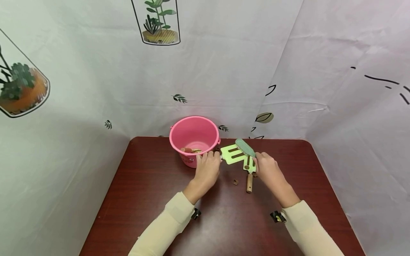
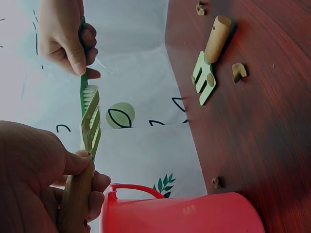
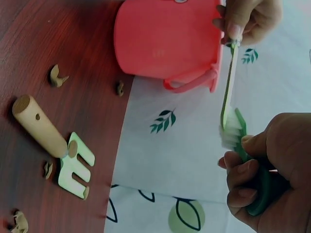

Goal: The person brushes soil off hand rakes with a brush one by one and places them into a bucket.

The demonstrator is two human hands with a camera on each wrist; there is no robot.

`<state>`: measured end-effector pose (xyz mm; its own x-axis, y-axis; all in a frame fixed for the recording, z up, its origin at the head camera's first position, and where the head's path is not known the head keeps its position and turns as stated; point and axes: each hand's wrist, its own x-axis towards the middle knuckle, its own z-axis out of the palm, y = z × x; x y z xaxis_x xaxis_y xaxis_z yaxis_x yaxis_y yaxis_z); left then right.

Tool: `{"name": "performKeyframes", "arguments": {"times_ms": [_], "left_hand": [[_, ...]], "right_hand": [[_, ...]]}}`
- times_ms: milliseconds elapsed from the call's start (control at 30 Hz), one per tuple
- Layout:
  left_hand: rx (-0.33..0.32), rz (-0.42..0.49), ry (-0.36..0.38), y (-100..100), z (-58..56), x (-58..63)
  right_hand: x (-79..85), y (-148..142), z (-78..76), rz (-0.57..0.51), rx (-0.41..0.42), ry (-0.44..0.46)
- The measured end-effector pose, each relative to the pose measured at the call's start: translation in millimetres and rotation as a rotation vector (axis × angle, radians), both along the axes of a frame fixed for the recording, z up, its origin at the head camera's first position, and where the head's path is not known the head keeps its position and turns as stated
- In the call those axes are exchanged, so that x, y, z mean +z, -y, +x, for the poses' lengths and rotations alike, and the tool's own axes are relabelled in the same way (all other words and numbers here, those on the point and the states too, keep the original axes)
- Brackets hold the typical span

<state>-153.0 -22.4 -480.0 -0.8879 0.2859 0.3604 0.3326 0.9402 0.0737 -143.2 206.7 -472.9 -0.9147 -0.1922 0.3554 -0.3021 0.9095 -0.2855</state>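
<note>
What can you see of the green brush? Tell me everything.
The brush is green and looks like plastic, with pale bristles along one side. The right hand grips its handle, partly hiding it, above the table. In the head view it slants down toward that hand, and its bristles appear to touch the slotted light-green fork held in the left hand.

Bucket [image 1: 189, 160] at the far side is smooth plastic with a soft sheen. Tabletop [image 1: 153, 185] looks like glossy grained wood. Scrubbing brush [image 1: 245, 146]? Plastic, pretty sure. Held hand fork [image 1: 228, 155] has a smooth wooden handle [image 2: 77, 201], painted-metal-looking head [image 2: 89, 131]. Backdrop's [image 1: 224, 71] matt, creased cloth.
</note>
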Motion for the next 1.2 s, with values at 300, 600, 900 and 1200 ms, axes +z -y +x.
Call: {"name": "performKeyframes", "arguments": {"times_ms": [300,600,900,1200], "left_hand": [[0.004,0.037,-0.06,8,-0.7,6.8],[0.031,0.098,-0.13,30,-8.0,19.9],[0.046,0.138,-0.038,54,-13.1,33.0],[0.076,0.168,0.041,75,-24.8,45.7]], "right_hand": [[-8.1,-22,-3.3,-0.032,-0.083,0.043],[-13.9,-39,0.5,-0.046,-0.097,0.04],[-19.5,-47,1.0,-0.067,-0.089,-0.061],[-21.6,-54,2.3,-0.073,-0.09,-0.111]]}}
